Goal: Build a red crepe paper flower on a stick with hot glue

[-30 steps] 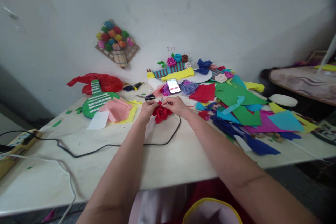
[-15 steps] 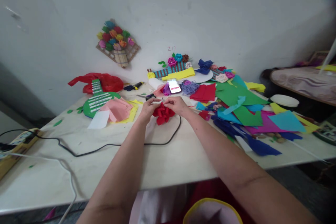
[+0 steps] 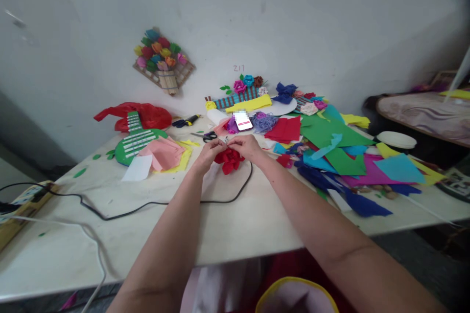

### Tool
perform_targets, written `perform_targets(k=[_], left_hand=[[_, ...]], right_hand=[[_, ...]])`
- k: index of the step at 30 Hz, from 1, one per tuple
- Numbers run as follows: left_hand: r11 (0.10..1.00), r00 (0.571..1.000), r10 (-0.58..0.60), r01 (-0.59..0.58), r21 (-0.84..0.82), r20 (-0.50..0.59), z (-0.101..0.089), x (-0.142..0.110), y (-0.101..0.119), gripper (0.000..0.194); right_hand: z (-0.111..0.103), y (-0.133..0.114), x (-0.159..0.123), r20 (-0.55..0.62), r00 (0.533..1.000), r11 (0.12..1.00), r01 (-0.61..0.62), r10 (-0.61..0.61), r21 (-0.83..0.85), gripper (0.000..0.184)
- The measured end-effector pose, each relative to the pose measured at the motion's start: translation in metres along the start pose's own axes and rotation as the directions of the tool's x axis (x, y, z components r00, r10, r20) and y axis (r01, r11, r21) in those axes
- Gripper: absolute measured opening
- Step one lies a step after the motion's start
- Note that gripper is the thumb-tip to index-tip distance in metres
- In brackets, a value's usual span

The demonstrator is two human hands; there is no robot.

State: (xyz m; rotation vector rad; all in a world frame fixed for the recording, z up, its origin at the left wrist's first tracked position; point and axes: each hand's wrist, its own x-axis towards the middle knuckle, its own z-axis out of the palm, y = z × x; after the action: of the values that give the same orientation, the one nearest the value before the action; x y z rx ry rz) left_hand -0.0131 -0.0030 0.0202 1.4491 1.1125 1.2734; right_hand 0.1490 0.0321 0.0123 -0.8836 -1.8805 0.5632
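Note:
A red paper flower (image 3: 230, 161) is held between my two hands, low over the table. My left hand (image 3: 210, 152) has its fingers pinched at the flower's far edge. My right hand (image 3: 245, 146) pinches the same edge, its fingertips meeting those of the left. The fingers cover the upper part of the flower. Just beyond my left hand lie dark-handled scissors (image 3: 209, 136). A phone (image 3: 244, 121) with a lit screen rests behind the flower, beside a tangle of purple yarn (image 3: 266, 122).
Coloured paper sheets, among them a green sheet (image 3: 336, 133), spread over the right side. At left sit a green guitar-shaped piece (image 3: 137, 144) and pink paper (image 3: 161, 152). A black cable (image 3: 147, 204) crosses the table (image 3: 249, 230). Pliers (image 3: 186, 121) lie near the wall.
Both hands stay near the same spot. Half a second ago my left fingers were more spread; they have now closed toward the right fingertips. The red flower has turned slightly.

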Motion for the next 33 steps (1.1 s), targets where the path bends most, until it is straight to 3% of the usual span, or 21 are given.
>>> perform_targets(k=[11,20,33], left_hand=[[0.998,1.000,-0.019,0.018,0.062,0.012,0.004,-0.003,0.004,0.026],[0.994,0.994,-0.110,0.110,-0.006,0.014,0.001,0.000,0.000,0.025],[0.989,0.989,-0.145,0.146,-0.032,0.012,0.000,0.001,-0.003,0.023]], right_hand=[[0.001,-0.003,0.000,-0.008,1.000,0.998,-0.021,0.020,-0.062,0.014],[-0.002,-0.014,-0.003,0.022,0.998,0.979,-0.061,0.067,-0.195,0.013],[0.001,-0.010,-0.003,0.041,0.995,0.981,-0.081,0.090,-0.177,0.012]])
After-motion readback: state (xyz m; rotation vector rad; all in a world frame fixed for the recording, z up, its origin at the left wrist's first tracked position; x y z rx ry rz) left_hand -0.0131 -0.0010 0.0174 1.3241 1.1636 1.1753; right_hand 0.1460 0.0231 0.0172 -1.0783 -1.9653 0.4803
